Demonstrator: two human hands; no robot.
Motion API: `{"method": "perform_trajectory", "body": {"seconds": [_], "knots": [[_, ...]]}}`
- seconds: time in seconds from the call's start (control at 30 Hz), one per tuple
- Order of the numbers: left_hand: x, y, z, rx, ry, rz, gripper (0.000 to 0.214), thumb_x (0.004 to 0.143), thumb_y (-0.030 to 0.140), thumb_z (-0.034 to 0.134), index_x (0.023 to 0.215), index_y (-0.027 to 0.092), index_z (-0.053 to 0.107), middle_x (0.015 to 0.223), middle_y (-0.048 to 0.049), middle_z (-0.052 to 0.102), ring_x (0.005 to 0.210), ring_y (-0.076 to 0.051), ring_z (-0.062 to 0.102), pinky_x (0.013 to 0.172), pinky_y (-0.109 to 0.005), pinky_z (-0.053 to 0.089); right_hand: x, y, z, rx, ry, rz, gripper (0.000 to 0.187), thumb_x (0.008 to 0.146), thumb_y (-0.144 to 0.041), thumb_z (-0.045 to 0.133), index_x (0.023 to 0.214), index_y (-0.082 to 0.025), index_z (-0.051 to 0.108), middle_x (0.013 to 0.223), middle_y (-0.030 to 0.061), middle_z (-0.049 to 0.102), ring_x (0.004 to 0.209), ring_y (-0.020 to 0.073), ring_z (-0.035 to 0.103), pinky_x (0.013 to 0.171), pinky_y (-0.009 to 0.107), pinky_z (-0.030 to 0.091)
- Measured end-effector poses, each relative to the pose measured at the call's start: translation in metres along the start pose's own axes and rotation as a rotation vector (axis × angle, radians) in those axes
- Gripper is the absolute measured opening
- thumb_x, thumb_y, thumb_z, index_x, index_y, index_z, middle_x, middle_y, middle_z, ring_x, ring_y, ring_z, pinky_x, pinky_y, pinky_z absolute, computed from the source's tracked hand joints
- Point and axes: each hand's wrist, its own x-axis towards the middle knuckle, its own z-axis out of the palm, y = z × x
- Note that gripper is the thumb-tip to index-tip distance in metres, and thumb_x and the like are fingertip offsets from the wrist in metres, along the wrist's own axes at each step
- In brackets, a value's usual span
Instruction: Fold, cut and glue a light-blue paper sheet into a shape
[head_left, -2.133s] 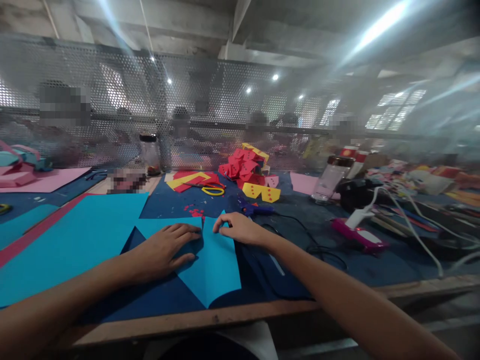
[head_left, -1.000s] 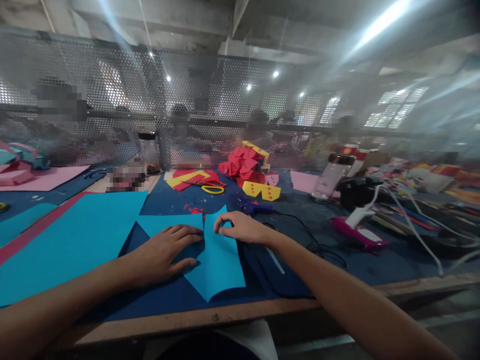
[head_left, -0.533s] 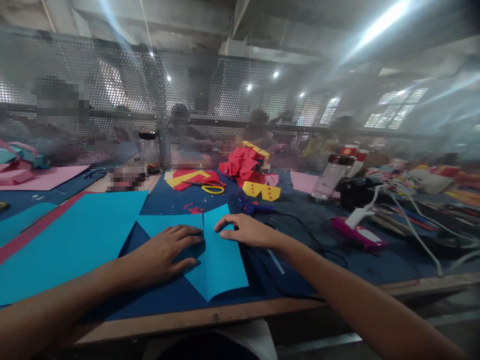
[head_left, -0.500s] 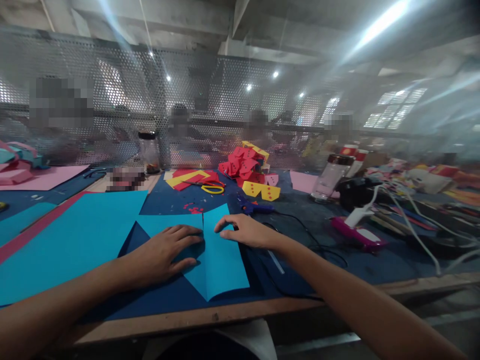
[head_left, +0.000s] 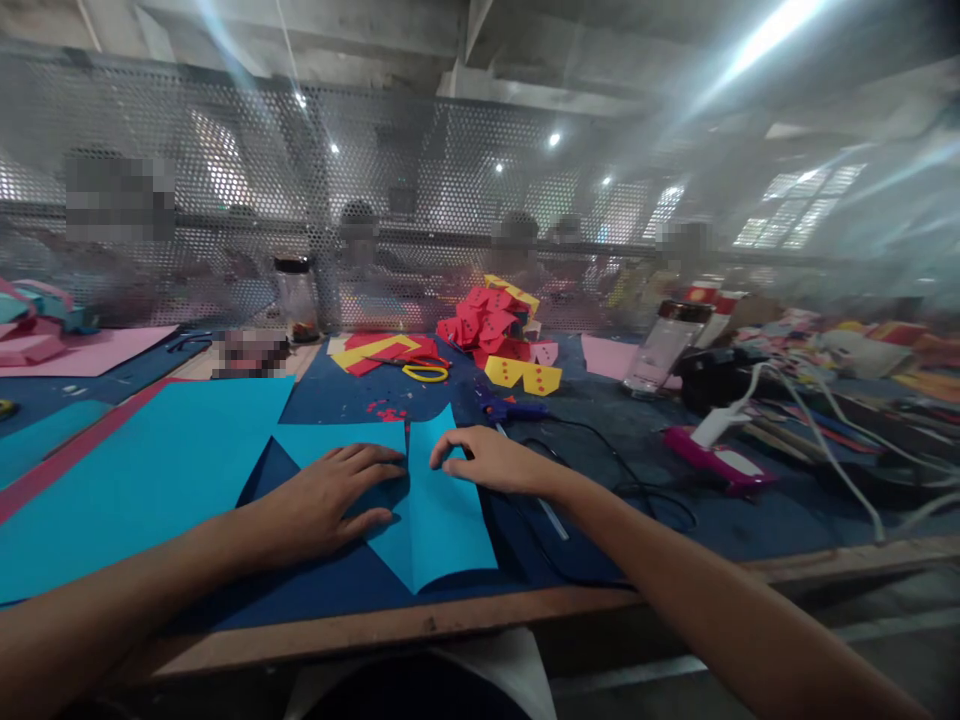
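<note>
We laid the left hand (head_left: 337, 500) palm down on the creased blue paper sheet (head_left: 450, 530), with its fingers extended and its thumb spread apart. We held the right hand (head_left: 495, 460) over the sheet's right part, with thumb and index finger curled narrowly toward each other; we could not tell whether they pinched the paper. The sheet lay at the near middle of the blue-topped table (head_left: 607, 545), with its creased corner toward the near edge and its near right edge curved upward. To its left we had a larger blue sheet (head_left: 150, 470). Beyond the right hand lay a blue glue gun (head_left: 514, 409); farther left of the gun lay yellow-handled scissors (head_left: 425, 374). At the far middle we had a pile of red paper cutouts (head_left: 484, 322).
</note>
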Motion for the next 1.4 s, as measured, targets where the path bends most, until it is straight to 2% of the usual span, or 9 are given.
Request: {"method": "perform_trajectory", "body": {"seconds": [0.23, 0.33, 0.43, 0.53, 0.83, 1.0, 1.2, 1.4], "knots": [[-0.002, 0.001, 0.001, -0.012, 0.037, 0.037, 0.036, 0.098, 0.038, 0.052, 0.133, 0.028, 0.052, 0.141, -0.0055, 0.054, 0.131, -0.026, 0.047, 0.108, -0.045, 0.042, 0.002, 0.007, 0.002, 0.049, 0.101, 0.009, 0.022, 0.081, -0.014, 0.058, 0.095, -0.017, 0.075, 0.093, 0.0025, 0.074, 0.074, 0.0148, 0.059, 0.066, 0.024, 0.039], [-0.002, 0.003, 0.000, -0.032, 0.019, 0.065, 0.033, 0.099, 0.037, 0.051, 0.130, 0.027, 0.054, 0.138, -0.0057, 0.056, 0.128, -0.024, 0.050, 0.106, -0.042, 0.044, 0.002, 0.008, 0.001, 0.059, 0.122, -0.013, 0.018, 0.085, -0.021, 0.060, 0.096, -0.017, 0.074, 0.097, 0.0034, 0.074, 0.079, 0.0163, 0.060, 0.071, 0.026, 0.041], [-0.002, 0.004, -0.001, -0.049, -0.005, 0.066, 0.033, 0.100, 0.037, 0.050, 0.131, 0.027, 0.053, 0.138, -0.0061, 0.056, 0.126, -0.023, 0.052, 0.105, -0.041, 0.045, 0.001, 0.006, -0.001, 0.097, 0.091, -0.046, 0.021, 0.087, -0.032, 0.062, 0.099, -0.017, 0.073, 0.104, 0.0046, 0.074, 0.090, 0.0191, 0.064, 0.079, 0.027, 0.043], [-0.001, 0.003, -0.001, -0.055, -0.002, 0.060, 0.033, 0.099, 0.038, 0.051, 0.130, 0.027, 0.053, 0.137, -0.0063, 0.056, 0.125, -0.024, 0.052, 0.105, -0.041, 0.045, -0.002, 0.003, -0.003, 0.115, 0.045, -0.067, 0.020, 0.085, -0.029, 0.065, 0.100, -0.018, 0.073, 0.105, 0.0037, 0.074, 0.096, 0.0200, 0.065, 0.084, 0.027, 0.044], [-0.002, 0.001, 0.002, -0.061, 0.014, 0.069, 0.033, 0.098, 0.034, 0.053, 0.130, 0.026, 0.055, 0.135, -0.0068, 0.057, 0.124, -0.024, 0.052, 0.103, -0.042, 0.045, 0.000, 0.002, -0.002, 0.060, -0.026, -0.055, 0.017, 0.082, -0.020, 0.064, 0.096, -0.019, 0.075, 0.103, 0.0025, 0.075, 0.096, 0.0207, 0.066, 0.082, 0.028, 0.044], [-0.002, 0.002, 0.002, -0.086, 0.029, 0.070, 0.033, 0.097, 0.034, 0.055, 0.130, 0.027, 0.056, 0.134, -0.0063, 0.058, 0.124, -0.024, 0.053, 0.103, -0.041, 0.046, -0.001, 0.004, -0.002, 0.045, -0.030, -0.043, 0.018, 0.083, -0.022, 0.064, 0.097, -0.020, 0.075, 0.102, 0.0024, 0.075, 0.094, 0.0208, 0.067, 0.081, 0.028, 0.045], [-0.002, 0.004, -0.001, -0.076, -0.004, 0.088, 0.034, 0.098, 0.034, 0.054, 0.131, 0.032, 0.055, 0.139, -0.0057, 0.054, 0.124, -0.025, 0.053, 0.101, -0.044, 0.047, -0.004, 0.002, -0.004, 0.100, 0.011, -0.049, 0.020, 0.085, -0.028, 0.064, 0.100, -0.018, 0.073, 0.107, 0.0044, 0.074, 0.101, 0.0214, 0.066, 0.088, 0.029, 0.045], [-0.004, 0.004, -0.002, -0.071, -0.010, 0.084, 0.034, 0.098, 0.036, 0.055, 0.131, 0.031, 0.056, 0.139, -0.0070, 0.054, 0.125, -0.026, 0.053, 0.102, -0.044, 0.047, -0.006, -0.001, -0.008, 0.101, -0.062, -0.113, 0.023, 0.083, -0.026, 0.066, 0.104, -0.020, 0.073, 0.110, 0.0032, 0.073, 0.102, 0.0213, 0.065, 0.089, 0.029, 0.044]]}}
